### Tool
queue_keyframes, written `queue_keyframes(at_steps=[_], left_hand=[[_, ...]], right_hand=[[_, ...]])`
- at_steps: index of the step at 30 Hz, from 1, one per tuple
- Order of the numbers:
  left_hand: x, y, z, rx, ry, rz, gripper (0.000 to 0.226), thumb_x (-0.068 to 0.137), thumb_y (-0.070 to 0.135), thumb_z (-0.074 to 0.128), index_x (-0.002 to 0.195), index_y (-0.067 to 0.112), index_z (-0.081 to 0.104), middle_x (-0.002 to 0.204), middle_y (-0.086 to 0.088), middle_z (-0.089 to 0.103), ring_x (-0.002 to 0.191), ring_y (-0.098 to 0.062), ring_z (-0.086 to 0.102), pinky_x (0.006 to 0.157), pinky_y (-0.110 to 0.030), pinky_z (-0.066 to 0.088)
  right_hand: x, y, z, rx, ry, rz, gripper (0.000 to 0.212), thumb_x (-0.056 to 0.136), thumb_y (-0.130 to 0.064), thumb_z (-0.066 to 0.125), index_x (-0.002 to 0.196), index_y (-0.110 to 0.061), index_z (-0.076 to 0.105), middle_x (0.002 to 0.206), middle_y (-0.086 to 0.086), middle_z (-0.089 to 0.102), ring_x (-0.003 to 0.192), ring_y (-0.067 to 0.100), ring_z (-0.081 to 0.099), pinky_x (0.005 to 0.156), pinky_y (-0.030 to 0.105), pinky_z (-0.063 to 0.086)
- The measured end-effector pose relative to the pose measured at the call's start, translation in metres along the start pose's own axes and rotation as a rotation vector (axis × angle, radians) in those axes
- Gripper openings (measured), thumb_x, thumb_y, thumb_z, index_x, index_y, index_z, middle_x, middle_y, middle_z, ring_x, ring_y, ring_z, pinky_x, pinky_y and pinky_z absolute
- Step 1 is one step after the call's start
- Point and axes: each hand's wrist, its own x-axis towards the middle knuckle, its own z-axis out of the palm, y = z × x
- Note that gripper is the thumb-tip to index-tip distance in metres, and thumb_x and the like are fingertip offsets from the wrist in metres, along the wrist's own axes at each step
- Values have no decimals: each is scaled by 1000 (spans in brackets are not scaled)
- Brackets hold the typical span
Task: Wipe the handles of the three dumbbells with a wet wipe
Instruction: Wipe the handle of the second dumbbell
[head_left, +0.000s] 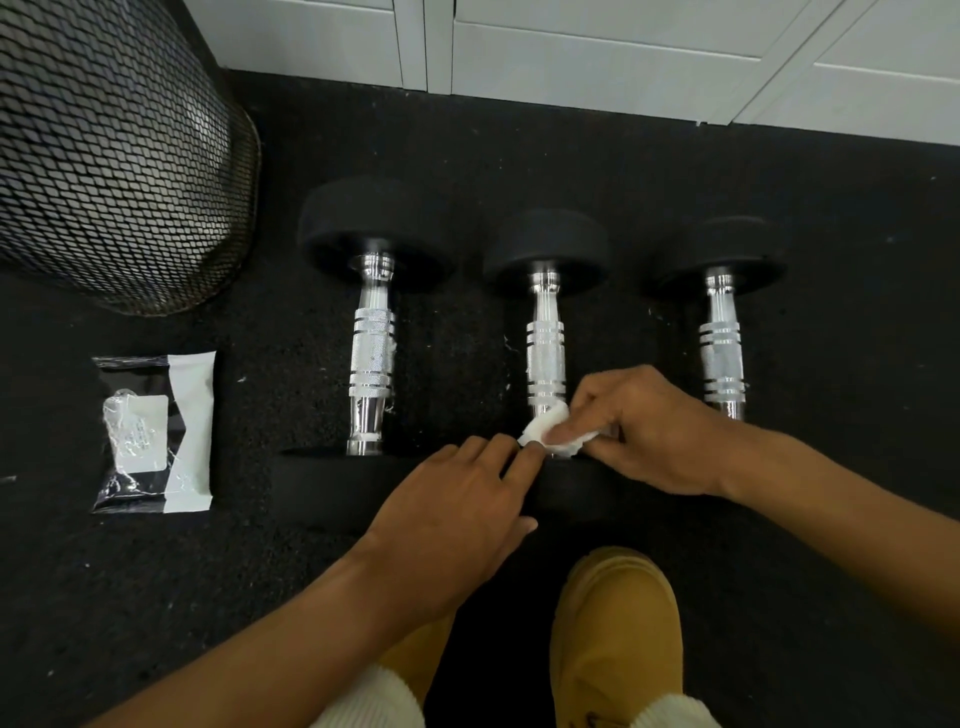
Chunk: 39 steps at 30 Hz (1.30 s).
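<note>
Right hand (631, 431) pinches the wipe (548, 434) against the near end of the middle handle (545, 358), left hand (467, 499) rests open on the near weight (576, 493); risk: bunched wipe misses the knurl grooves, or dumbbell rolls if unsteadied.

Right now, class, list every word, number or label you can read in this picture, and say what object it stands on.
No text can be read anywhere in this view.
Black and white plastic wet wipe packet: its white resealable flap carries no legible print.
Three chrome-handled dumbbells with black rubber heads: no weight numbers show.
Black wire mesh bin, tan boots, white crumpled wipe held by the right hand: no markings.
</note>
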Motion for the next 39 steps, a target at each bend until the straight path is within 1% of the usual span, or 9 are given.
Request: queue_keyframes(at_steps=[6,11,14,20,22,26,31,35,39], left_hand=[[-1,-1,0,22,-2,0,57,83,41,59,129,11,44,108,-8,61,87,-24,61,72,-39,54],[-1,-1,0,15,5,3,58,83,42,58,129,12,42,108,-6,61,87,-22,61,72,-37,54],[-1,-2,2,6,9,2,59,81,42,61,127,12,41,105,-6,62,85,-21,61,70,-36,54],[-1,-2,1,19,3,9,57,80,41,62,126,11,46,105,-7,62,84,-23,61,68,-37,54],[0,-1,1,19,4,9,55,82,42,59,127,12,45,107,-7,61,85,-23,61,69,-38,53],[1,0,2,12,8,5,57,81,42,60,128,12,45,106,-7,61,86,-24,60,70,-38,54],[0,-1,2,24,3,3,58,81,41,60,128,10,44,106,-8,62,86,-24,61,69,-39,54],[-1,-2,1,25,-1,4,57,83,42,57,129,11,42,108,-7,61,87,-23,61,71,-38,53],[-1,-2,2,19,-9,4,57,83,42,56,129,11,42,107,-7,61,87,-23,61,72,-37,54]], right_hand=[[13,-3,7,-471,163,-161,30,82,-17,54,106,-3,66,81,16,56,61,27,57,44,34,52],[50,10,-9,-443,407,24,35,87,-19,42,109,-2,64,83,18,55,58,32,55,49,39,53],[60,10,-12,-346,485,69,27,83,-7,53,105,-2,68,82,18,57,62,32,57,58,40,54],[4,0,2,6,98,40,25,77,-7,70,97,-21,75,83,-1,65,71,6,60,66,13,46],[-4,3,6,114,37,109,29,78,-3,71,95,-26,75,85,-10,64,75,2,62,70,12,47],[2,-1,8,-40,99,11,23,81,-10,67,100,-20,74,81,-5,61,70,0,56,65,14,46],[27,-9,2,-345,262,-21,39,84,-21,41,102,-2,69,78,15,55,56,29,56,47,39,53],[60,1,-16,-417,393,101,28,83,-5,52,107,-1,66,85,19,55,64,35,57,58,46,54],[51,0,-16,-322,380,48,25,79,-3,60,101,-5,71,81,17,59,66,29,59,63,38,54]])
